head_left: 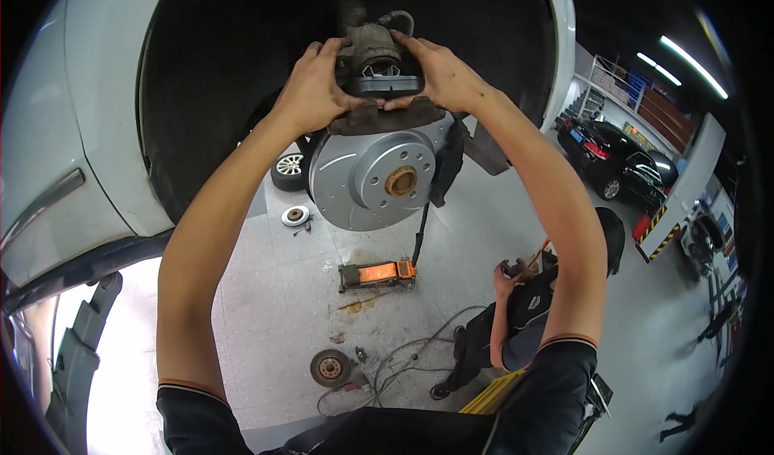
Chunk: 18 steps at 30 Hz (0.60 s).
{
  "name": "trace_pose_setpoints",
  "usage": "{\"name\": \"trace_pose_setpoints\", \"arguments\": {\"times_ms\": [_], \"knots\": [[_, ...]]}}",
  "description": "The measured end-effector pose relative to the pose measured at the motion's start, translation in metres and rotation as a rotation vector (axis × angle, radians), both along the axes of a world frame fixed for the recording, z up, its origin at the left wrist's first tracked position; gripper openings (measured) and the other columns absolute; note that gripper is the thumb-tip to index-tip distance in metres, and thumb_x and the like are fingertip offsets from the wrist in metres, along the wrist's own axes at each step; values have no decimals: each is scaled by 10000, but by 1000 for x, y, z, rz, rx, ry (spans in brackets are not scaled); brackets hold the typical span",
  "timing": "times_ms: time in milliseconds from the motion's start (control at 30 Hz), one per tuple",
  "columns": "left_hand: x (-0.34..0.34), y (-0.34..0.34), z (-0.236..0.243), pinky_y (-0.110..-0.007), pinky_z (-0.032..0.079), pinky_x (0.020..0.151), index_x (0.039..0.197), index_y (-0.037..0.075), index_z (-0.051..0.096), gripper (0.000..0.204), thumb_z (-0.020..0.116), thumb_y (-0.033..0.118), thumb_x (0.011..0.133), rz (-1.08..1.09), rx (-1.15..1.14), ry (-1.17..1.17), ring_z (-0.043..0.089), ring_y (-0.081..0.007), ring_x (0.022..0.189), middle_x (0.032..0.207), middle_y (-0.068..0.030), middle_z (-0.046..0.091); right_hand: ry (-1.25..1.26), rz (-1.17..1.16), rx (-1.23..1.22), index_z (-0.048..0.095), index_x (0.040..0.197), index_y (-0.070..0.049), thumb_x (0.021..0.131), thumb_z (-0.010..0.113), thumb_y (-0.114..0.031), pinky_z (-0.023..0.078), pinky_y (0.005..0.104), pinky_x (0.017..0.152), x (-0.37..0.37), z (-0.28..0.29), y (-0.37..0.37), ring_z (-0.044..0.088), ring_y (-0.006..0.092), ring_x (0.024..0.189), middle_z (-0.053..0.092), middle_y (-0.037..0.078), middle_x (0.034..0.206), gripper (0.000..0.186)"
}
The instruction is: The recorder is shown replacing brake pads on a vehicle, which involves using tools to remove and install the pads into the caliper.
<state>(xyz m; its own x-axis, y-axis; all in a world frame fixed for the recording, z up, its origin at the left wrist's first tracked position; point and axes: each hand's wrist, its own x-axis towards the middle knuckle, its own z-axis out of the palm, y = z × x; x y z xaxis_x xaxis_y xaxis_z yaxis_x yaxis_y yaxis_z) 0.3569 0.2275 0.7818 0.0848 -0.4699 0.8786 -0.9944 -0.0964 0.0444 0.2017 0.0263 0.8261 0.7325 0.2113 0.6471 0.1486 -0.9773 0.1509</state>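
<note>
A grey brake caliper (376, 44) sits above the brake disc (347, 177), in the dark wheel arch. My left hand (314, 88) is closed round the caliper's left side, its fingers up by the top and its thumb at the lower edge. On the other side my right hand (445, 76) grips it the same way, and the two thumbs nearly meet. Between them shows a dark brake pad (389, 84) with a metal spring clip above it. Just below the thumbs is the dark caliper bracket (387, 116), over the disc's upper rim. A hose curves from the caliper's top.
A white car body (105, 92) frames the arch. On the floor below are an orange floor jack (377, 273), a rusty disc (330, 368), a newer-looking disc (296, 216), a wheel (289, 170) and cables. A co-worker (516, 318) crouches at lower right, handling a dark part.
</note>
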Motion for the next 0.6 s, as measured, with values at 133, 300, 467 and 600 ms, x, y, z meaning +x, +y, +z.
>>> {"name": "trace_pose_setpoints", "arguments": {"times_ms": [133,300,467,600], "knots": [[3,1,-3,-476,529,978,1367,-57,499,852,920,251,695,1,0,18,609,-471,1141,1207,-320,599,54,-11,-2,397,1511,71,609,938,-541,464,456,1113,1,7,5,554,420,1321,577,290,1375,1218],[2,3,-7,-482,540,966,1400,-49,459,872,910,251,717,37,45,48,620,-485,1130,1233,-331,574,82,-6,-59,412,1506,58,632,890,-653,507,473,1059,6,15,4,603,436,1262,589,304,1359,1224],[-5,4,-6,-490,528,984,1413,-54,436,882,907,257,735,42,74,89,601,-488,1165,1232,-333,562,88,26,-19,472,1464,82,623,893,-650,520,470,1044,10,16,-1,640,439,1214,638,329,1274,1191],[-3,5,-8,-486,525,985,1401,-61,444,872,908,217,717,45,70,95,596,-495,1160,1222,-338,568,73,110,-1,523,1406,128,611,911,-614,531,451,1028,13,18,-3,664,435,1180,651,351,1247,1155]]}}
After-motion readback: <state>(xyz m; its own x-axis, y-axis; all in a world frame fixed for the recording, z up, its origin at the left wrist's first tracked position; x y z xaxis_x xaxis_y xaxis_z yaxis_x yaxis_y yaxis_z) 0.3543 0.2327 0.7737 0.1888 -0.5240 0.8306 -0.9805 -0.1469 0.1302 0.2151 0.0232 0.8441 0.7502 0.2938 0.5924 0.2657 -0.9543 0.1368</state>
